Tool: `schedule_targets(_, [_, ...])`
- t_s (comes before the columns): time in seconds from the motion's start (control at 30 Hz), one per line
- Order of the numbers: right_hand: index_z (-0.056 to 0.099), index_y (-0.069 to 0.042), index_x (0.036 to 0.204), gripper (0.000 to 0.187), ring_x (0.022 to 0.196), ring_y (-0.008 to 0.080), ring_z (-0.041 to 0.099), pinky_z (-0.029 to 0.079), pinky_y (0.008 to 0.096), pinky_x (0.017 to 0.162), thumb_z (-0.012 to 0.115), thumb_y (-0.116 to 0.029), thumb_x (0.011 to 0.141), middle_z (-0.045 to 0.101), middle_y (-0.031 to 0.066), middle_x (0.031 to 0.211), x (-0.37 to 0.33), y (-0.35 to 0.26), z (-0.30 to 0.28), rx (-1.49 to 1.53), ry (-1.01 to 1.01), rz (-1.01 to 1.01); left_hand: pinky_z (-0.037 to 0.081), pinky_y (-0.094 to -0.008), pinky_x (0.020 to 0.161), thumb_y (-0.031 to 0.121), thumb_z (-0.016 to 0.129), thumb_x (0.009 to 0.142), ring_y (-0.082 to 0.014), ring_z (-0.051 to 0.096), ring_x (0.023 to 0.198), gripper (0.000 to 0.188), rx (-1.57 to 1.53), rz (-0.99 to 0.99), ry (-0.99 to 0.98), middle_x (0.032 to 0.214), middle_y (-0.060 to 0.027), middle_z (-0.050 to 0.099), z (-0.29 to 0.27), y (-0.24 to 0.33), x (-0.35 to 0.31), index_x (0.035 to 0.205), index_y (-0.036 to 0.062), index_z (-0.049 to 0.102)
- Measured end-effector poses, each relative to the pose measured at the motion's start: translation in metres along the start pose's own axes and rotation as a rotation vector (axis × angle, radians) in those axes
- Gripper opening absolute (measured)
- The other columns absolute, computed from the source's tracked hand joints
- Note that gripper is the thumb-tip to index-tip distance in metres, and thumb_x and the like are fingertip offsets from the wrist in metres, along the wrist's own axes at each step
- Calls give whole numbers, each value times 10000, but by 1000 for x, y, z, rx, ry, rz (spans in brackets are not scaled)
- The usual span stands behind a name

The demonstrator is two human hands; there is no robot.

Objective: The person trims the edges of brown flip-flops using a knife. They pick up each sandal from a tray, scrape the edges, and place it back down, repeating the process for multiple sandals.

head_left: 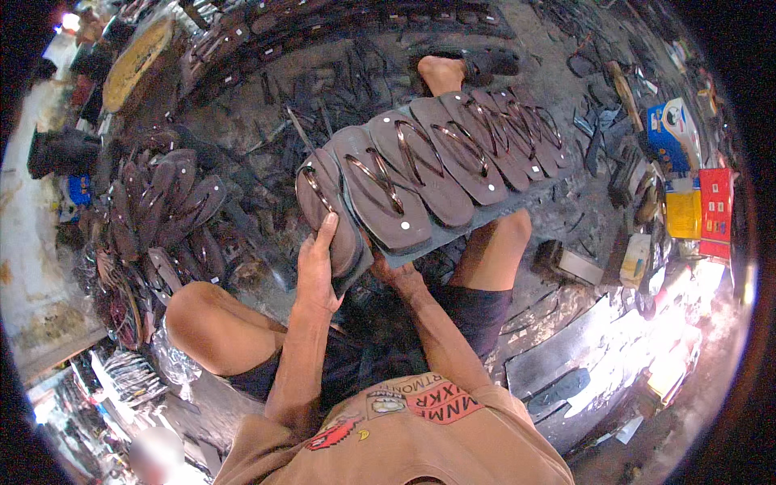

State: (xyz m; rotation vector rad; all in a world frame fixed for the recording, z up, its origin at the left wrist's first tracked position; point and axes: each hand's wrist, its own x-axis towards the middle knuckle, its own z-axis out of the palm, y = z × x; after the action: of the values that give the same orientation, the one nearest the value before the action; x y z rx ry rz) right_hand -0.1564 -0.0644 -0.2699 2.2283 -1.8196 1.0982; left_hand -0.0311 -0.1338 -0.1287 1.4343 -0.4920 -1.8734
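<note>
Several brown flip-flops with glossy dark straps (420,158) lie overlapped in a row on a grey board (436,242), slanting across in front of me above my knees. At the row's left end, my left hand (317,263) is closed on a brown flip-flop (323,190), its thumb on the near edge of the sole; the fingers are behind it. Under the board's near left corner is my right hand (396,273), gripping it from below with its fingertips mostly hidden. A thin strip (301,131) sticks out beyond the left flip-flop.
A heap of brown flip-flops (158,202) lies to my left. Dark strap scraps (347,77) litter the floor ahead, near a bare foot (442,74). On the right stand blue, yellow and red boxes (716,212) and a grey sheet (558,356). A yellowish block (139,65) stands far left.
</note>
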Motion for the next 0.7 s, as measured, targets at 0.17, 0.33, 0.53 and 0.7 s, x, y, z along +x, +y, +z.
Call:
schedule_targets(0.17, [596,-35,1217,340,1073,360,531,404,489,920,516,-278,994,578,196,1198,13,12,17,20,-43,92,571,-389,842,417,705,930,-235,702,916,451,18,11,27,1065,-89,728,5,5,-2,1158,31,660])
schedule_targets(0.33, [616,-40,1145,357,909,301,536,416,444,797,503,-351,1009,589,151,1057,32,28,28,118,-122,244,557,-406,873,438,717,915,-252,697,945,495,131,28,99,1078,-102,720,16,15,-10,1170,20,652])
schedule_targets(0.53, [640,-47,1059,420,711,230,542,430,390,649,487,-437,1027,602,97,888,64,17,39,328,-266,463,537,-394,899,398,701,939,-233,673,992,513,221,28,129,1144,-113,684,0,9,-34,1247,-4,617])
schedule_targets(0.7, [660,-53,987,496,546,171,547,443,345,526,474,-510,1041,614,51,747,82,-34,48,985,-466,945,510,-336,940,243,666,984,-180,618,1062,431,429,231,133,1173,-75,645,-10,18,-135,1317,-8,559])
